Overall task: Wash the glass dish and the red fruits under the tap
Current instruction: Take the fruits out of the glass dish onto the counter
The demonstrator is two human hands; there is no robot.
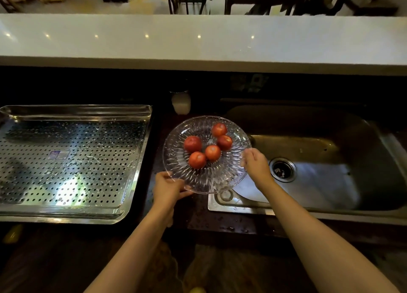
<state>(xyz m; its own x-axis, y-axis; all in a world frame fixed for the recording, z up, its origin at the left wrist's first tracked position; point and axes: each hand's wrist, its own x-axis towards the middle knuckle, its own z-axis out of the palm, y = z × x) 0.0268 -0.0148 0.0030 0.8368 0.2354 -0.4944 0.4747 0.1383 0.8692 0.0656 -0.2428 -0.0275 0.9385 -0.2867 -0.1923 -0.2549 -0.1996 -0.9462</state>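
A round clear glass dish (211, 178) with a ribbed pattern is held level over the dark counter at the left edge of the sink. Several red fruits (193, 144) lie near its middle. My left hand (168, 188) grips the dish's near-left rim, thumb on top. My right hand (256, 163) grips its right rim, fingers curled at the edge. No tap or running water shows in view.
A steel sink (330, 206) with a round drain (283, 168) lies to the right. A perforated steel draining tray (72, 160) with water drops sits to the left. A white cup-like thing (181, 103) stands behind the dish. A white raised counter (198, 41) runs across the back.
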